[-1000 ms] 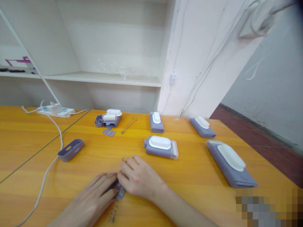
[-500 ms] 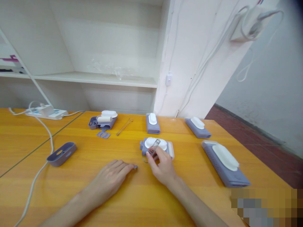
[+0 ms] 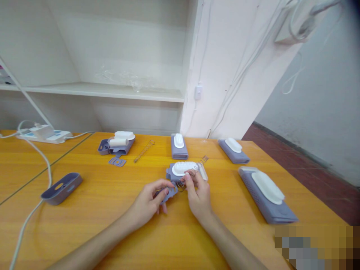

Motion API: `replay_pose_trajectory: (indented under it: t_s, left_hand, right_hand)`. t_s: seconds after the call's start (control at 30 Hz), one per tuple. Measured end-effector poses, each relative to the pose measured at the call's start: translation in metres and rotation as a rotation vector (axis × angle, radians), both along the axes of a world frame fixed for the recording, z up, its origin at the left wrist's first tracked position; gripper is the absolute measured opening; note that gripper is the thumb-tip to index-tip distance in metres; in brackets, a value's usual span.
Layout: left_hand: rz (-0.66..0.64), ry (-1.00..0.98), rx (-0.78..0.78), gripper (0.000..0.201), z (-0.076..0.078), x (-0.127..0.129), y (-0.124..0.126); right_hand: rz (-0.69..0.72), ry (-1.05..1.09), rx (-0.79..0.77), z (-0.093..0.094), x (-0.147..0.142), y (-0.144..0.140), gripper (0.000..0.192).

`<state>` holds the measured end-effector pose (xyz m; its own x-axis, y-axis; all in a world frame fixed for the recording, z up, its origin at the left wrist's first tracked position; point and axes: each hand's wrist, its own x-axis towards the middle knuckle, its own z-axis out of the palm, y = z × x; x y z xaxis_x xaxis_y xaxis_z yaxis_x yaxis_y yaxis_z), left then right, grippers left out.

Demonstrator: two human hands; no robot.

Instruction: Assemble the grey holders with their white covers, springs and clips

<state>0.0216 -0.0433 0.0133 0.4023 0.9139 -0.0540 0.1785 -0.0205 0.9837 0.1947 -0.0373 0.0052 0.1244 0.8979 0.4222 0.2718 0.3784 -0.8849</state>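
My left hand (image 3: 152, 197) is closed on a flat grey-purple plastic plate (image 3: 169, 195) with cut-outs, raised off the table. In my right hand (image 3: 199, 191), a metal coil spring (image 3: 201, 162) is pinched between thumb and fingers, its upper end pointing up and right. The spring's lower end meets or lies close to the plate's right edge; I cannot tell whether it is hooked in. Just behind both hands rests a grey-purple case (image 3: 170, 171) topped by a white ribbed oval piece (image 3: 182, 168), partly covered by my right hand.
A second spring (image 3: 144, 151) lies behind, beside flat grey-purple plates (image 3: 117, 162) and an opened case with a white roll (image 3: 118, 142). More cases stand at back (image 3: 180, 153) and right (image 3: 267, 198). A hollow grey-purple cover (image 3: 62, 188) sits left by a white cable (image 3: 30, 225).
My left hand has lifted the plate from the table and brought it right, to the spring. The spring in my right hand now leans further right.
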Motion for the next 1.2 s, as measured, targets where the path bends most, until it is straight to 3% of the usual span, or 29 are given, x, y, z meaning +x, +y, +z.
replay_pose_trajectory:
  t_s: [0.17, 0.47, 0.73, 0.93, 1.2]
  left_hand:
    - [0.000, -0.080, -0.126, 0.044, -0.001, 0.003, 0.009]
    - [0.015, -0.180, -0.130, 0.038, -0.009, 0.000, 0.012]
    - [0.136, -0.141, -0.127, 0.035, 0.001, -0.001, 0.014]
    - [0.214, -0.052, -0.200, 0.049, -0.002, -0.007, 0.017]
    - [0.206, -0.038, -0.184, 0.046, -0.006, -0.003, 0.018]
  right_hand:
    - [0.039, 0.192, -0.118, 0.000, -0.005, -0.002, 0.025]
    - [0.083, 0.421, -0.227, -0.002, -0.013, -0.007, 0.026]
    - [0.066, 0.470, -0.236, 0.001, -0.017, -0.011, 0.023]
    - [0.095, 0.422, -0.218, -0.005, -0.021, -0.015, 0.020]
    - [0.107, 0.371, -0.200, -0.008, -0.023, -0.014, 0.017]
